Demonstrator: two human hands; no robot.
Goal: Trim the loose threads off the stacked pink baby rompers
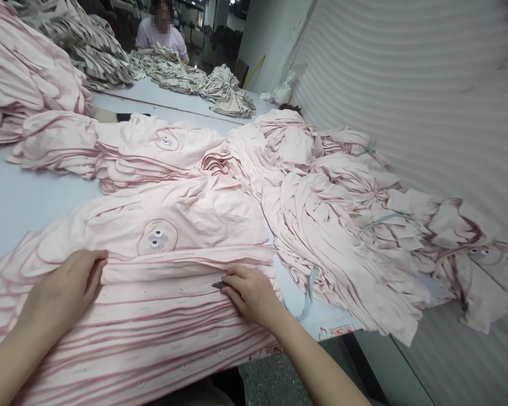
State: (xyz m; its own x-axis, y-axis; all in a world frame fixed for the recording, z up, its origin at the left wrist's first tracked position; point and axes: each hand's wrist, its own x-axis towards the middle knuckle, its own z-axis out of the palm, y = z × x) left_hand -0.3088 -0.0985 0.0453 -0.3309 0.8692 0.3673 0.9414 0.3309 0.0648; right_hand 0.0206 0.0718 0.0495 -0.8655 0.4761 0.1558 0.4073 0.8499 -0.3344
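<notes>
A stack of pale pink garments (211,214) with darker pink piping lies in front of me, its button edges fanned toward me. On the top one is a round face patch (157,237) with two googly eyes. My left hand (65,293) is closed at the left, thumb and forefinger on the top garment's front edge. Farther right, my right hand (249,290) is closed on a small dark pointed blade (218,285), mostly hidden by the fingers. The blade's tip is beside a button (211,286) on the edge strip.
Behind lies another pink stack (152,141). Heaped pink garments (322,208) with blue-grey ties (309,293) fill the right, some hanging over the table edge. Grey-green cloth piles (169,70) lie at the back, with a person (163,36) behind them. A quilted sheet (406,84) hangs along the right.
</notes>
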